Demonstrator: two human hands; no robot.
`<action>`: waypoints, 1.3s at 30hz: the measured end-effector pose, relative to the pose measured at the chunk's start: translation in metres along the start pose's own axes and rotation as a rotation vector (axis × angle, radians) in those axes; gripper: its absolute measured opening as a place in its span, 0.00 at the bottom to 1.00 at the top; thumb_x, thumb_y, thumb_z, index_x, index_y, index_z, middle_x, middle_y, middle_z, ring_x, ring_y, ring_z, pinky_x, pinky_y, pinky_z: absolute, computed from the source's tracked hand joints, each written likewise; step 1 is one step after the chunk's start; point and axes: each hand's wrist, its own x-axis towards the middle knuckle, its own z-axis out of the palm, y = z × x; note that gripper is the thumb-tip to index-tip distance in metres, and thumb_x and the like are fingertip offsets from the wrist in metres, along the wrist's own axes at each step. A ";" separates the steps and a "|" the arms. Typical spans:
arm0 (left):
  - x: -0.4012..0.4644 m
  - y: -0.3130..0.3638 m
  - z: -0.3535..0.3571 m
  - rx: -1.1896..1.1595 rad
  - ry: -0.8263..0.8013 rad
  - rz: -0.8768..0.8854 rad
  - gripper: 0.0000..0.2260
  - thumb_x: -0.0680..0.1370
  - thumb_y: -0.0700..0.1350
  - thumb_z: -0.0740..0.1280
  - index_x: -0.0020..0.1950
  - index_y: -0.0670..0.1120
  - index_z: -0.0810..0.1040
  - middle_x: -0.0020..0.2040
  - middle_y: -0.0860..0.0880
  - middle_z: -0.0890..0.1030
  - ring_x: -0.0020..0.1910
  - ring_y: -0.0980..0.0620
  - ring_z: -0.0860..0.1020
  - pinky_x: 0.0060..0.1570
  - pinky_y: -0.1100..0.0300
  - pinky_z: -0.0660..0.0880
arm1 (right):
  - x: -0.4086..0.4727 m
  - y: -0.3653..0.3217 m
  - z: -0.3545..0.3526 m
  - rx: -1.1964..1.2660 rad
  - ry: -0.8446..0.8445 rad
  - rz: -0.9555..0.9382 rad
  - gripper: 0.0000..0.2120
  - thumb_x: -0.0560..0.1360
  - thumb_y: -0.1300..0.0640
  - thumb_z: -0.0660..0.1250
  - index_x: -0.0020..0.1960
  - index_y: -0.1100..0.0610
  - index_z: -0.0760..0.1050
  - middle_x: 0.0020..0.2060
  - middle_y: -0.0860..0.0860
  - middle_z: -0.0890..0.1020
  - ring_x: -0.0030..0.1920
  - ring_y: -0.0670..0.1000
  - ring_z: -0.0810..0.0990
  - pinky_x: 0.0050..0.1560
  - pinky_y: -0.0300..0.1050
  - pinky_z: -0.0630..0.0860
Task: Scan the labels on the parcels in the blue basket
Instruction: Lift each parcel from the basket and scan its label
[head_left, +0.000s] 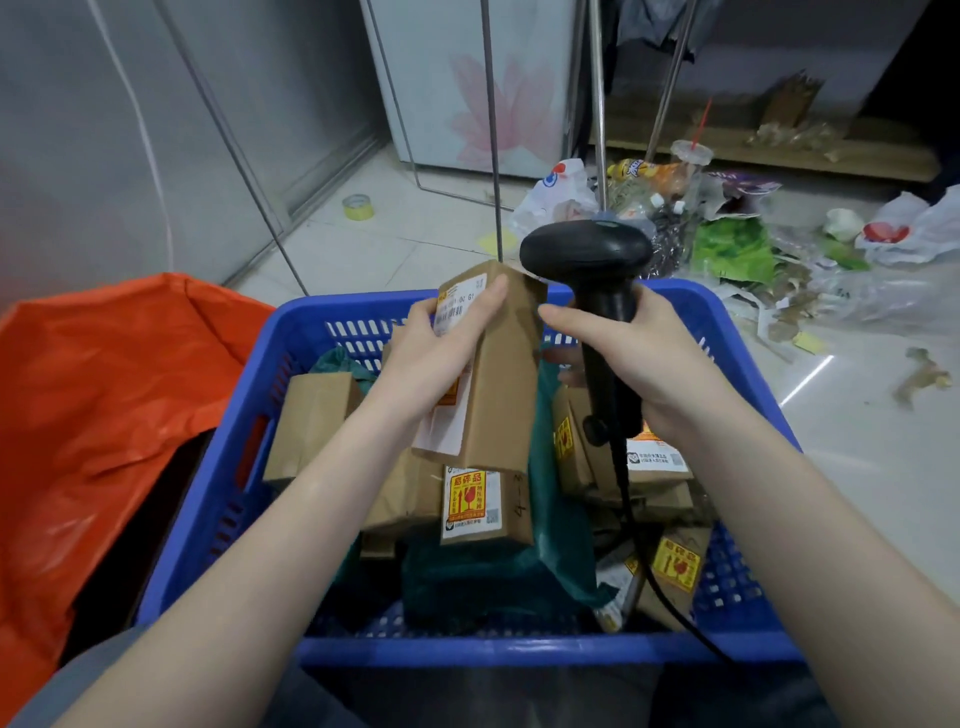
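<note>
A blue plastic basket (218, 499) stands right in front of me, filled with several brown cardboard parcels and dark green mailer bags (483, 577). My left hand (431, 353) holds a tall brown parcel (501, 384) upright above the basket, its white label facing left under my thumb. My right hand (639, 358) grips the handle of a black barcode scanner (587, 254), whose head sits just right of the parcel's top. The scanner's cable runs down into the basket. One boxed parcel with a yellow and red fragile sticker (472, 501) lies below the held one.
An orange plastic bag (104, 395) lies open left of the basket. Rubbish, plastic bags, a cup and bottles are strewn on the tiled floor at the right (737, 239). A roll of tape (358, 207) sits near the wall. Metal rack legs stand behind.
</note>
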 end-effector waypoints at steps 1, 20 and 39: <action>-0.001 -0.003 0.003 0.025 0.000 0.000 0.42 0.61 0.77 0.59 0.69 0.54 0.68 0.64 0.50 0.75 0.61 0.49 0.74 0.59 0.52 0.71 | 0.000 0.001 0.000 -0.009 0.008 -0.005 0.15 0.69 0.55 0.75 0.53 0.52 0.75 0.47 0.51 0.81 0.47 0.55 0.84 0.37 0.43 0.80; -0.006 -0.011 -0.016 0.002 -0.263 0.131 0.26 0.76 0.61 0.59 0.72 0.56 0.63 0.48 0.62 0.83 0.47 0.65 0.81 0.51 0.63 0.74 | 0.003 -0.005 -0.012 0.127 0.111 0.077 0.16 0.72 0.57 0.72 0.57 0.58 0.75 0.30 0.47 0.85 0.26 0.44 0.80 0.27 0.36 0.74; -0.003 -0.008 -0.012 -0.104 -0.293 0.043 0.31 0.65 0.62 0.69 0.66 0.53 0.70 0.51 0.52 0.85 0.47 0.55 0.84 0.52 0.56 0.79 | 0.001 -0.010 -0.018 0.121 0.189 0.140 0.06 0.74 0.53 0.70 0.45 0.54 0.75 0.39 0.53 0.83 0.36 0.52 0.82 0.31 0.40 0.79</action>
